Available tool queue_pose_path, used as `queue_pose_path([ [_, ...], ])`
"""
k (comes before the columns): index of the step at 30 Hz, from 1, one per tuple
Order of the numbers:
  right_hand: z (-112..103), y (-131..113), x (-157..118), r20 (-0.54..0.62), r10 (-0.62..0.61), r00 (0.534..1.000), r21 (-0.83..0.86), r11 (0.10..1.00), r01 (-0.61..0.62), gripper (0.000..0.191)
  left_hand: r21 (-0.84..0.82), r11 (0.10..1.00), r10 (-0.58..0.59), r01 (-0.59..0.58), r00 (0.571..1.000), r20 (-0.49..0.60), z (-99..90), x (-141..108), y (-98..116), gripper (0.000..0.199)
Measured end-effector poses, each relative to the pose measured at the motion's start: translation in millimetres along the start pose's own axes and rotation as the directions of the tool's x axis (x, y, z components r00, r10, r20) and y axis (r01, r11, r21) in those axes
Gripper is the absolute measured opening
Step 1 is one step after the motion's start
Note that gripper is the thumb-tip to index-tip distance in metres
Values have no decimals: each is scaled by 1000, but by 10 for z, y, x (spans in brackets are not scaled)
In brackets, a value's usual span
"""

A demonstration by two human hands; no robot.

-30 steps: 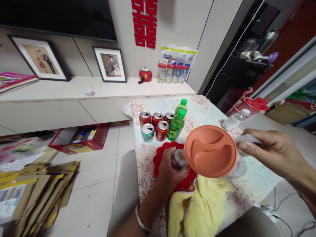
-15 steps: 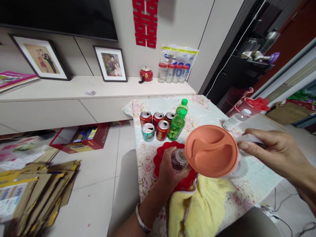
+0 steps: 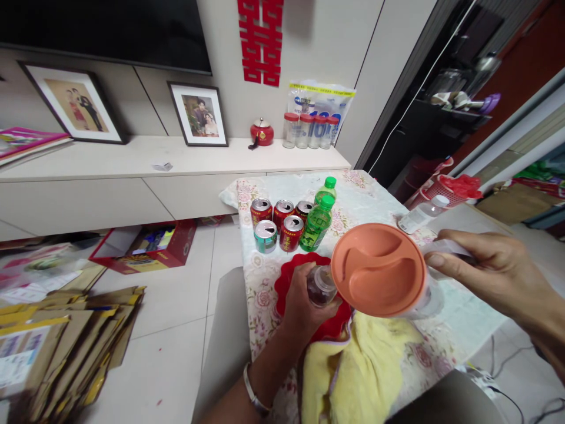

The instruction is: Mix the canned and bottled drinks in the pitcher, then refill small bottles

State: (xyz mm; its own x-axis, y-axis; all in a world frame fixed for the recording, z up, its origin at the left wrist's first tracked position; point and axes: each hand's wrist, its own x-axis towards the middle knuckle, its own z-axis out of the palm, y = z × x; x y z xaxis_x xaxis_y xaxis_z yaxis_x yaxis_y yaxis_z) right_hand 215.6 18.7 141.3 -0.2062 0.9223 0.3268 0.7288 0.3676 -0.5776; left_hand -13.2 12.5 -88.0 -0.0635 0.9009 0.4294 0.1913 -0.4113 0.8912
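My left hand is wrapped round a clear bottle without a cap, its inside looking dark, over a red scalloped tray. In my right hand is the handle of a clear pitcher with an orange lid. The pitcher is tilted to the left, and the lid's edge sits at the bottle's mouth. Whether liquid runs between them I cannot tell. A yellow towel lies below, partly over the tray.
Several drink cans and two green-capped bottles stand beyond the tray on the floral tablecloth. A clear bottle with a white cap is at the right edge. Flattened cardboard and a red box lie on the floor.
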Motion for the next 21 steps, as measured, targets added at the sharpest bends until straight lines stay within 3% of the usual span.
queue_pose_path([
  [21,-12,-8,-3,15,21,1000,-15,1000,-21,52,-6,1000,-7,7,1000,8,-11,-1,24,80],
])
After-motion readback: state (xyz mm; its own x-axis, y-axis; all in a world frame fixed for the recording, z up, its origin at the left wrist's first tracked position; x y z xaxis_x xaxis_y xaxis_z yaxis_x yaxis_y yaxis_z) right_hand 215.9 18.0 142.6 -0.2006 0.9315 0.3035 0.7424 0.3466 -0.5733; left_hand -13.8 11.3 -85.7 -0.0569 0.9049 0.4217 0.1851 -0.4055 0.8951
